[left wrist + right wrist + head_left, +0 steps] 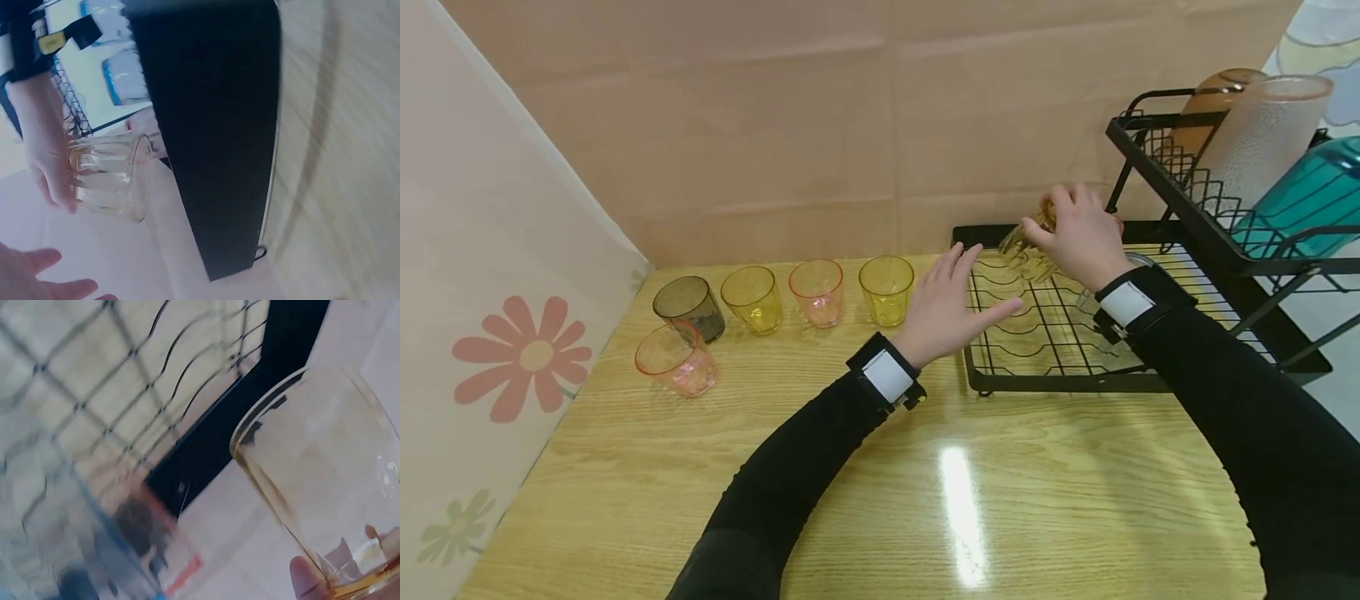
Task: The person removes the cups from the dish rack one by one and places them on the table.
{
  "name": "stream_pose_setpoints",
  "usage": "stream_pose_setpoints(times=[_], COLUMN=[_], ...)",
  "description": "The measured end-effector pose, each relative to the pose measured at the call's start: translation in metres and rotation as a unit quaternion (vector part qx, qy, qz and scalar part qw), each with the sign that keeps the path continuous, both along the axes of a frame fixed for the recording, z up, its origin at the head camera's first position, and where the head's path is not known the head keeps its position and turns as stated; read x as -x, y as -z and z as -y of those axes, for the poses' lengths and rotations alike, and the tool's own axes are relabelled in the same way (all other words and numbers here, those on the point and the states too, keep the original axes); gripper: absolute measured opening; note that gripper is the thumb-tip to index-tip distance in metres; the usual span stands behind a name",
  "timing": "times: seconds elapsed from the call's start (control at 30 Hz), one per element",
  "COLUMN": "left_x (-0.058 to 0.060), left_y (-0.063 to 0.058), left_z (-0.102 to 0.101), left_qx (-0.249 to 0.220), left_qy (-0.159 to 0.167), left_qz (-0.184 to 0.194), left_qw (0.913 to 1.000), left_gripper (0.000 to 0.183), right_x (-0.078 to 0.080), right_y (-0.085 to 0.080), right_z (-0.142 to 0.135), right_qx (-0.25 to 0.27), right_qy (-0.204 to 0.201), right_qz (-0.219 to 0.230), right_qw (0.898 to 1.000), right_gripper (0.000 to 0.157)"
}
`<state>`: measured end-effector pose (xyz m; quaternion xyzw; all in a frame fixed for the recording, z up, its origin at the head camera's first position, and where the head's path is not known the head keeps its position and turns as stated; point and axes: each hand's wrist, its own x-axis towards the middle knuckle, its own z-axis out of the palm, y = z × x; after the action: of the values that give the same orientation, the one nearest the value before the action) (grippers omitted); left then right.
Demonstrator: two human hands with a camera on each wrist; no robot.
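My right hand (1078, 237) holds an amber glass tumbler (1024, 250) by its base end, tilted with the mouth down and to the left. It is over the back of the lower tier of a black wire dish rack (1060, 383). In the left wrist view the tumbler (106, 178) shows clear sides; in the right wrist view a fingertip (306, 578) lies at its base. My left hand (943, 312), fingers spread and holding nothing, hovers by the rack's left edge. Right of it in the row stands no other glass than a yellow tumbler (886, 292), just left of that hand.
Left along the table stand a pink tumbler (817, 293), a yellow one (752, 302), a grey one (691, 307) and another pink one (677, 360). The rack's upper tier (1195, 196) holds a frosted glass (1262, 137), an orange glass (1206, 117) and a teal glass (1311, 200).
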<state>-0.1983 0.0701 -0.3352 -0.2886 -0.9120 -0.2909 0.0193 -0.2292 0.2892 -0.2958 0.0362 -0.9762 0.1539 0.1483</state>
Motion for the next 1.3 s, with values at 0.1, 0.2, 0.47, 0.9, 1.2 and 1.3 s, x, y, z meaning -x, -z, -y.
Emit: stream_pose_setpoints(times=[0.1, 0.2, 0.47, 0.9, 1.2, 1.3], left_x=[-0.002, -0.004, -0.009, -0.018, -0.019, -0.018], left_y=[0.000, 0.000, 0.000, -0.007, -0.011, -0.013], left_z=[0.005, 0.010, 0.026, 0.051, 0.051, 0.051], left_qx=[-0.091, -0.178, -0.350, -0.506, -0.548, -0.559], left_qy=[0.007, 0.010, 0.006, -0.051, -0.128, -0.156], left_qz=[0.056, 0.120, 0.286, 0.396, 0.392, 0.384], left_qw=[0.9943, 0.9765, 0.8918, 0.7641, 0.7277, 0.7177], left_gripper=[0.088, 0.084, 0.070, 0.074, 0.081, 0.085], right_x=[-0.010, -0.018, -0.030, -0.036, -0.041, -0.043], right_y=[0.002, 0.006, 0.014, 0.031, 0.040, 0.042], right_z=[0.004, 0.010, 0.036, 0.088, 0.130, 0.140], right_qx=[0.070, 0.137, 0.280, 0.424, 0.465, 0.466], right_qy=[-0.003, -0.018, -0.063, -0.093, -0.128, -0.133], right_qz=[0.002, -0.003, -0.012, -0.009, -0.028, -0.033], right_qw=[0.998, 0.990, 0.958, 0.901, 0.876, 0.874], right_gripper=[0.048, 0.047, 0.044, 0.037, 0.037, 0.038])
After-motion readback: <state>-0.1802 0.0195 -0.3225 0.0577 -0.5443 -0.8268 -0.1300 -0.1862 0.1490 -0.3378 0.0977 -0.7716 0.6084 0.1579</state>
